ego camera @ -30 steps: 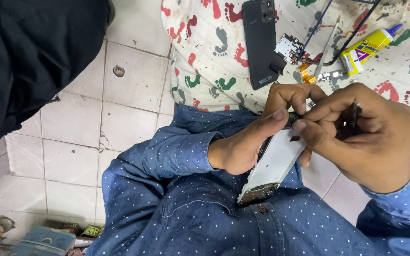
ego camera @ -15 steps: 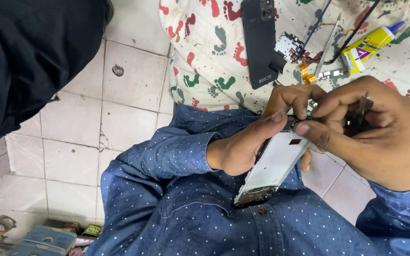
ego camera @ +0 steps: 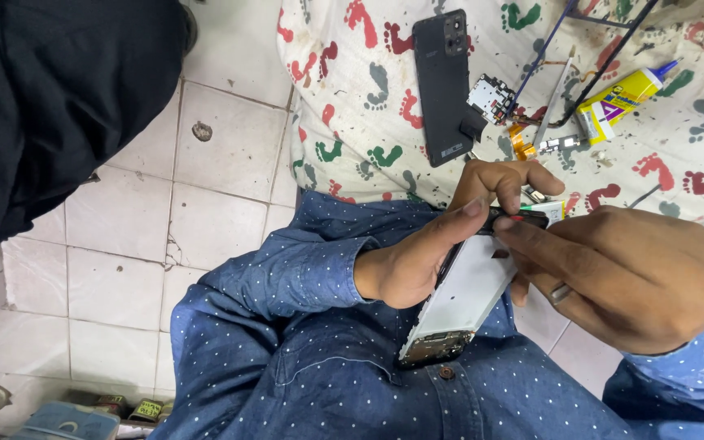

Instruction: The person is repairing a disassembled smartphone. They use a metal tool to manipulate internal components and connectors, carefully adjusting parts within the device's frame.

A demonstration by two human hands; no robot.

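The left hand [ego camera: 417, 261] grips a stripped white phone frame with a metal edge [ego camera: 462, 297], its thumb and fingers pinching the frame's far end and holding it tilted over a lap in a blue dotted shirt [ego camera: 303, 367]. The right hand [ego camera: 629, 277] comes in from the right, its fingers pressed together around a thin dark tool with a red tip [ego camera: 519, 217] that touches the frame's far end, just beside the left thumb. Farther off, a cream cloth printed with red, green and grey footprints [ego camera: 352, 98] lies on the white tiled floor [ego camera: 124, 236]. On the cloth sit a black phone back cover [ego camera: 443, 85], a small circuit board [ego camera: 490, 98], orange flex cables [ego camera: 521, 140] and a yellow glue tube with a blue nozzle [ego camera: 621, 98] to the far right.
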